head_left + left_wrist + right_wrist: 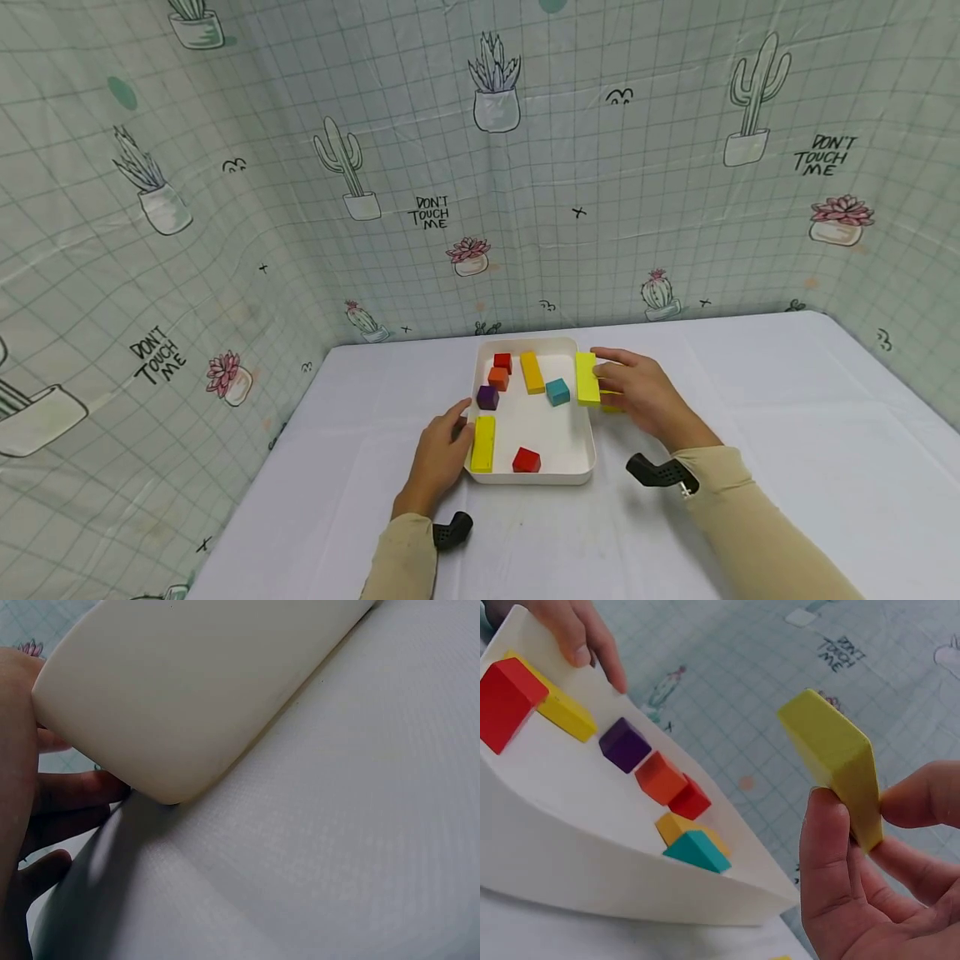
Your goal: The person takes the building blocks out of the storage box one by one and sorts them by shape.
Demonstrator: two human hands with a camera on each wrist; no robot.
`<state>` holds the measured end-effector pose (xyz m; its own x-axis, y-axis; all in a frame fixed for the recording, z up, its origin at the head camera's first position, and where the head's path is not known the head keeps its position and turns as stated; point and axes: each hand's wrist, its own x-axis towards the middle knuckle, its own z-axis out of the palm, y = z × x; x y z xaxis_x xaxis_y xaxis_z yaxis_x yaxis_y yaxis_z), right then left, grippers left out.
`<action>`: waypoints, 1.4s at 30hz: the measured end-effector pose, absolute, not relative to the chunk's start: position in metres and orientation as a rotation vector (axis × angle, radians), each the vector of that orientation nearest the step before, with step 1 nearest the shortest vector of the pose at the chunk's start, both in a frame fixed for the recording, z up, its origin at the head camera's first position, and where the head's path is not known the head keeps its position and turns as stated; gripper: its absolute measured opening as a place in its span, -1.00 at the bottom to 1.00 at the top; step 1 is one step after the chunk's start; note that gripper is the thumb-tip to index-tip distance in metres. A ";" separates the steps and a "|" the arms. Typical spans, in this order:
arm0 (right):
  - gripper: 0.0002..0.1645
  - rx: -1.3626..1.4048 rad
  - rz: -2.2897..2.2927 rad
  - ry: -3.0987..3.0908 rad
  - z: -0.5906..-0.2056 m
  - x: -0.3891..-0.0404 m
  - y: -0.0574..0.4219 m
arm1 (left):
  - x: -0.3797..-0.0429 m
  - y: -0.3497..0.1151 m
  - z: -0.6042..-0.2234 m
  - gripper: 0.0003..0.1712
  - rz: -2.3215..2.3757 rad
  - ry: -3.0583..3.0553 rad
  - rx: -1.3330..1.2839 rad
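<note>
My right hand (637,392) pinches a yellow rectangular block (587,379) between thumb and fingers, above the tray's right rim. The right wrist view shows that block (847,761) tilted, held near one end. My left hand (438,454) holds the left wall of a white tray (536,477), its thumb over the rim and fingers outside. Inside the tray, another yellow block (483,444) lies close to that thumb. A second yellow piece (612,402) shows on the table under my right hand, mostly hidden by it.
Also in the tray are a red block (527,460), a purple cube (487,397), an orange cube (498,379), a red cube (502,362), an orange-yellow block (532,372) and a teal block (557,392). A white cloth (360,417) covers the table; a patterned curtain (555,167) stands behind.
</note>
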<state>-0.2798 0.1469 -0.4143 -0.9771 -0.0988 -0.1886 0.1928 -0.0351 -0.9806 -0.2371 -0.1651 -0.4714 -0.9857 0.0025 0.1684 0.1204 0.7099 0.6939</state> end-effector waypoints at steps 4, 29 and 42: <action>-0.31 0.109 -2.135 1.986 -0.416 -0.280 0.156 | -0.237 -0.165 -0.471 -0.46 -1.142 -2.765 -0.094; -0.23 0.145 -2.128 2.052 -0.421 -0.282 0.207 | -0.238 -0.165 -0.473 -0.46 -1.144 -2.772 -0.075; -0.22 0.243 -2.085 2.072 -0.433 -0.287 0.226 | -0.237 -0.165 -0.472 -0.46 -1.149 -2.767 -0.090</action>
<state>-0.2868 0.2260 -0.4326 -0.9682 -0.0206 -0.2494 0.2496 -0.0040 -0.9684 -0.2371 -0.1650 -0.4720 -0.9878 0.0000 0.1554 0.1101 0.7059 0.6997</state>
